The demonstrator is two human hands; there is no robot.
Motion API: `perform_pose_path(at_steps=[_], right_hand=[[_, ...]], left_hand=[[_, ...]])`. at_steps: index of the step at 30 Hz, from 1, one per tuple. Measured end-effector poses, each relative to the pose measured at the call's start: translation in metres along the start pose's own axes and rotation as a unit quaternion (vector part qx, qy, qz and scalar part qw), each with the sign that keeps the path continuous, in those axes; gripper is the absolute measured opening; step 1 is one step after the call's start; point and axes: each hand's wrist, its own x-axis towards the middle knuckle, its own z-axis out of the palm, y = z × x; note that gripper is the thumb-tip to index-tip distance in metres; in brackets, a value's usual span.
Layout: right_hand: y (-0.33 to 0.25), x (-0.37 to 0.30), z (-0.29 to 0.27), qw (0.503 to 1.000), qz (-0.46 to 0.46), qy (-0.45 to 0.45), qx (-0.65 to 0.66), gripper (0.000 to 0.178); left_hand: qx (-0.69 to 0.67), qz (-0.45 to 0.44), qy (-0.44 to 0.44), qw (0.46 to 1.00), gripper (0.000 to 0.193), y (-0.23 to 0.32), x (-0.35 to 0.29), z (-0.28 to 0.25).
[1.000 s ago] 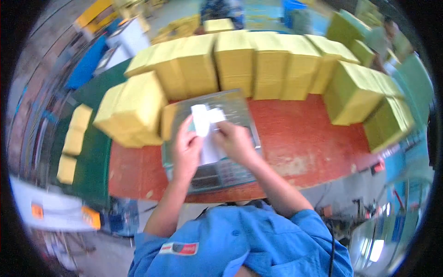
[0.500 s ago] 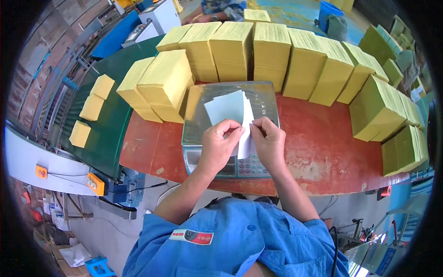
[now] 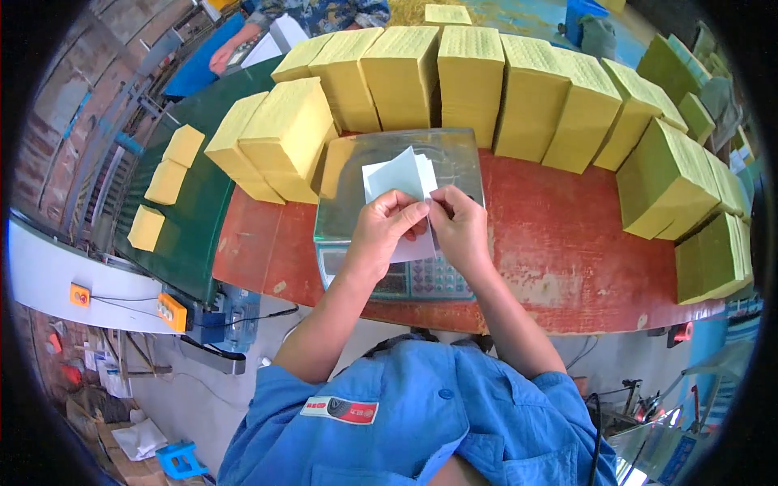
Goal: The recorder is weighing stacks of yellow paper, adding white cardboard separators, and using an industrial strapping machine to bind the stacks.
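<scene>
I've got my left hand (image 3: pixel 387 231) closed on a little sheaf of white papers (image 3: pixel 397 178), thumb and fingers pinching it from the left. My right hand (image 3: pixel 460 227) is narrow too, fingertips nipped on the sheaf's right edge, so both are on the same thing. The sheets are kinda fanned out, corners sticking up past the fingers, and the whole bunch is up over the weighing scale (image 3: pixel 336 194). The keypad (image 3: pixel 438 277) peeks out just below the papers.

Scale's sitting on the worn red surface (image 3: pixel 559 259), with tall yellow stacks (image 3: pixel 470 85) curving around its far side and both flanks. Off to my left, three small yellow bundles (image 3: pixel 165 183) lie on a green belt (image 3: pixel 198 215). Top left, somebody else's hand (image 3: pixel 231 53) is by a white box (image 3: pixel 285 34), well apart from mine.
</scene>
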Motion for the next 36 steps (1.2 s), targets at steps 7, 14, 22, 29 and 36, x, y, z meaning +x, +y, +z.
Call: perform_pose_path(at_steps=[7,14,22,29,36], right_hand=[[0.004,0.002,0.0,1.0,0.013,0.001,0.017,0.009],[0.007,0.002,0.002,1.0,0.014,0.0,0.016,0.009],[-0.006,-0.003,0.003,0.998,0.011,0.035,0.046,0.009],[-0.001,0.006,-0.021,0.982,0.116,-0.101,0.111,0.024],[0.014,0.009,-0.019,0.969,0.126,-0.114,0.178,0.025]], left_hand=[[-0.025,0.003,-0.003,1.0,0.02,0.0,0.001,-0.003],[-0.033,-0.005,-0.006,0.999,0.02,-0.001,0.002,-0.005],[0.017,-0.002,0.009,1.0,0.015,-0.001,0.002,0.001],[0.061,0.016,0.024,0.998,0.015,-0.003,0.0,0.004],[0.069,0.018,0.029,0.997,0.015,-0.003,-0.001,0.006]])
